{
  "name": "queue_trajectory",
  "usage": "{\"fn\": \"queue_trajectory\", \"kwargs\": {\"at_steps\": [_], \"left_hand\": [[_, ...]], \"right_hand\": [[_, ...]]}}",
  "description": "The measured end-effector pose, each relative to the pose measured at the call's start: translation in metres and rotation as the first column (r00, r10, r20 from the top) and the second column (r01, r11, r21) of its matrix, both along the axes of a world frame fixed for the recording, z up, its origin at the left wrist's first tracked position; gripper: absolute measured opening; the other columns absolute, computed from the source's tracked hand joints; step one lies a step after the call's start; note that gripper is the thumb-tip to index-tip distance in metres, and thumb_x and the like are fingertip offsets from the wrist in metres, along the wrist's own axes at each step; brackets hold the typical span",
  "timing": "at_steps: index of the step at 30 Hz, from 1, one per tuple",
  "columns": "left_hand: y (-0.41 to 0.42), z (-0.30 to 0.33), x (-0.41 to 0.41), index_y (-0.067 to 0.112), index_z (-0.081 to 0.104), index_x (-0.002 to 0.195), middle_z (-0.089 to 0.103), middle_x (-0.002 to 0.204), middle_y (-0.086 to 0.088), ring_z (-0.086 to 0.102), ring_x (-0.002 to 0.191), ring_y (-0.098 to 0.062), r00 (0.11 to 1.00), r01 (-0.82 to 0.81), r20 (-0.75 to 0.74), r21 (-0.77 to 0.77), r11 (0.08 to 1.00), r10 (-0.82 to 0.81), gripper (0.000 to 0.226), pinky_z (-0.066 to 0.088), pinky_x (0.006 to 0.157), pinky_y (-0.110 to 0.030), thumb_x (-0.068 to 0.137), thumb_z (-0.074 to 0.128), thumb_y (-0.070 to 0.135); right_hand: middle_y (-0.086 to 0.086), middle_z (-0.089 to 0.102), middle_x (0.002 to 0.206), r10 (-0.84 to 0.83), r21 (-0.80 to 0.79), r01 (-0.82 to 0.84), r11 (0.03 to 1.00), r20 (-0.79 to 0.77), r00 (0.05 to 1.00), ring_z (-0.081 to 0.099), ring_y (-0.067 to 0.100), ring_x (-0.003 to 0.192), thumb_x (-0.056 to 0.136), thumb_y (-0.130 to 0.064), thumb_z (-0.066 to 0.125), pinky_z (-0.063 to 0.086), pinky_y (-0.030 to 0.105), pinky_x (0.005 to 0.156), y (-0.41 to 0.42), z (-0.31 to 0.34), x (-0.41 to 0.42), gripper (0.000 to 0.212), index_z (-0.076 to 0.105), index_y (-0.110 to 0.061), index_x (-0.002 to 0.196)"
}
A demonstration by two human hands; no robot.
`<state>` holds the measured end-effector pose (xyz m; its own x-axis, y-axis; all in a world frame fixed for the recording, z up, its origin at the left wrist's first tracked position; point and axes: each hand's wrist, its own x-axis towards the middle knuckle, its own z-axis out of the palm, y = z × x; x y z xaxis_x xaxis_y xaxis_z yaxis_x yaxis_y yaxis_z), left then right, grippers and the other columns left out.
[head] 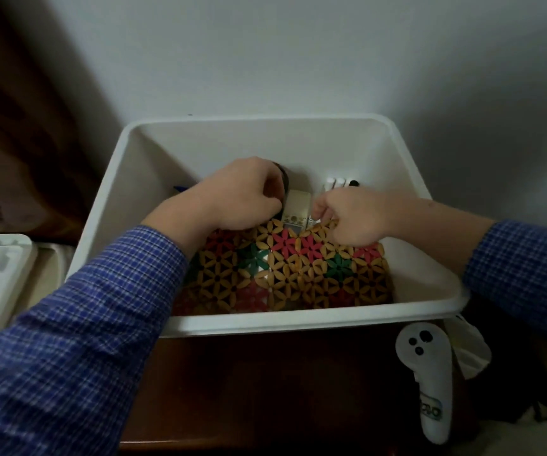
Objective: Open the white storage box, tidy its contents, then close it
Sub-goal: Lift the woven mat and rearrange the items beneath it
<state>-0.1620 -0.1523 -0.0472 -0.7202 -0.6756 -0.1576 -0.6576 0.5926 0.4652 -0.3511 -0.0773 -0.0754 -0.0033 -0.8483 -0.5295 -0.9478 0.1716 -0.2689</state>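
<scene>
Hands work inside the open white storage box (407, 179) on the tabletop: left hand (242, 195) curled around a dark round object, right hand (347, 218) pinching the stiff, light beaded mat (298, 268) at its far edge.

Open white storage box (265, 324) on a dark wooden surface (265, 390), holding a beaded flower-pattern mat (298, 274). Left hand (242, 195) curls around a dark round object (283, 182) at 12 o'clock of the mat; right hand (347, 218) pinches the mat's far edge. A white controller (426, 383) lies at 5 o'clock of the box.
</scene>
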Motion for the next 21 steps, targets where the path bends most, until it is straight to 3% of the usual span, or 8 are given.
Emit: {"fn": "queue_trajectory", "kwargs": {"at_steps": [2,5,7,9,12,14,17,21], "left_hand": [[0.001,0.002,0.007,0.019,0.064,0.121,0.065,0.108,0.001,0.061,0.097,-0.019,0.994,0.047,0.098,-0.040,0.998,-0.042,0.033,0.054,0.085,-0.035,0.089,0.063,0.023],[0.000,0.004,0.019,0.019,0.058,0.131,0.065,0.114,-0.001,0.062,0.099,-0.021,0.983,0.082,0.170,-0.054,0.995,-0.072,0.044,0.054,0.090,-0.040,0.089,0.065,0.030],[-0.001,0.004,0.025,0.019,0.059,0.130,0.063,0.113,-0.002,0.060,0.099,-0.021,0.971,0.119,0.216,-0.051,0.992,-0.105,0.048,0.053,0.090,-0.039,0.087,0.068,0.037],[-0.002,0.005,0.030,0.021,0.066,0.119,0.063,0.107,0.000,0.061,0.096,-0.019,0.962,0.158,0.232,-0.035,0.987,-0.146,0.041,0.053,0.088,-0.039,0.084,0.071,0.041],[-0.002,0.006,0.035,0.024,0.070,0.098,0.067,0.088,0.006,0.063,0.080,-0.012,0.974,0.170,0.154,0.006,0.985,-0.169,0.018,0.055,0.077,-0.039,0.084,0.073,0.034],[0.000,0.007,0.037,0.028,0.068,0.093,0.067,0.082,0.010,0.063,0.074,-0.005,0.981,0.154,0.110,0.049,0.987,-0.159,0.010,0.055,0.073,-0.033,0.085,0.074,0.031],[0.005,0.009,0.041,0.029,0.067,0.088,0.068,0.081,0.011,0.064,0.073,-0.001,0.986,0.141,0.066,0.142,0.980,-0.152,0.005,0.055,0.072,-0.028,0.089,0.072,0.030],[0.012,0.017,0.050,0.028,0.070,0.094,0.072,0.087,0.014,0.067,0.080,0.003,0.995,0.096,-0.027,0.189,0.977,-0.092,0.002,0.055,0.076,-0.021,0.092,0.069,0.027]], "right_hand": [[0.006,0.061,0.129,-0.016,-0.041,0.016,0.999,0.013,1.000,0.060,0.022,0.114,0.087,-0.013,0.068,0.053,0.029,0.085,0.001,-0.001,-0.003,0.057,0.050,-0.020,0.141],[0.005,0.063,0.126,0.026,0.019,-0.026,0.999,0.003,1.000,0.062,0.023,0.112,0.086,-0.022,0.072,0.055,0.034,0.091,0.002,0.000,-0.006,0.057,0.051,-0.021,0.140],[-0.008,0.062,0.115,0.082,0.016,-0.083,0.996,0.034,0.996,0.061,0.016,0.107,0.087,-0.027,0.074,0.050,0.021,0.081,0.002,0.005,-0.009,0.045,0.059,-0.023,0.129],[-0.021,0.061,0.097,0.116,0.012,-0.118,0.993,0.111,0.987,0.063,0.007,0.096,0.087,-0.031,0.075,0.041,0.013,0.068,0.003,0.010,-0.017,0.022,0.064,-0.032,0.106],[-0.021,0.062,0.102,0.111,-0.016,-0.109,0.994,0.166,0.980,0.061,0.002,0.093,0.084,-0.037,0.078,0.046,0.020,0.079,0.008,0.015,-0.023,0.025,0.058,-0.040,0.098],[-0.014,0.062,0.115,0.114,-0.058,-0.108,0.992,0.122,0.986,0.059,0.008,0.103,0.082,-0.040,0.079,0.047,0.028,0.087,0.009,0.013,-0.023,0.029,0.057,-0.041,0.101],[-0.013,0.063,0.123,0.147,-0.134,-0.130,0.982,0.123,0.981,0.057,0.008,0.117,0.084,-0.041,0.077,0.044,0.025,0.091,0.014,0.016,-0.021,0.029,0.062,-0.037,0.109],[-0.025,0.059,0.091,0.177,-0.186,-0.154,0.970,0.116,0.977,0.060,0.001,0.089,0.090,-0.041,0.070,0.042,0.019,0.073,0.019,0.022,-0.024,0.019,0.069,-0.034,0.108]]}}
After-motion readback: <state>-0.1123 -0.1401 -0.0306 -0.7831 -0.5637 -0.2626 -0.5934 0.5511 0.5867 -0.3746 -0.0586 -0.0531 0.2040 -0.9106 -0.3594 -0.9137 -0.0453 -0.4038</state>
